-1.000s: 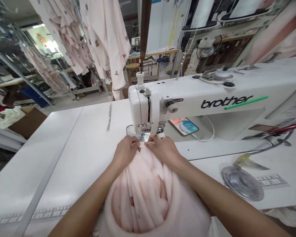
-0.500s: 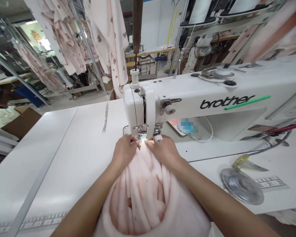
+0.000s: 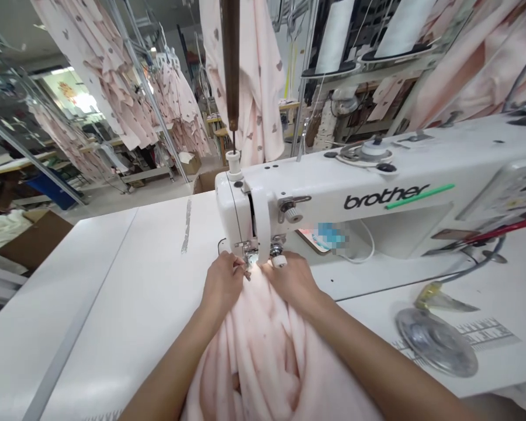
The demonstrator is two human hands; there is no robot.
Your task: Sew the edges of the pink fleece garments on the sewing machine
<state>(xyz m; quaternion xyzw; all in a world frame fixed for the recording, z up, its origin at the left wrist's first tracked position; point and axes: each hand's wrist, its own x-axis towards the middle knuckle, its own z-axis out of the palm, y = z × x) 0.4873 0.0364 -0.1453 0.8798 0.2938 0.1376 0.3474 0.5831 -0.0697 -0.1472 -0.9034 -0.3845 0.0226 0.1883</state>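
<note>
Two hands on the fleece (image 3: 263, 356): left hand (image 3: 222, 283) and right hand (image 3: 291, 280) pinch its front edge at the presser foot (image 3: 251, 258), rest bunched between the arms. Looks soft, light, floppy, so hold near that edge.

sewing machine head (image 3: 245, 216) blocks ahead, bare table (image 3: 127, 292) left

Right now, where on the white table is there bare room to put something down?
The biggest bare patch is the table left of the sewing machine and the pink cloth. A smaller strip lies between the machine's base and the clear disc. It is crowded under the machine's head, where the left hand and right hand hold the cloth.
</note>
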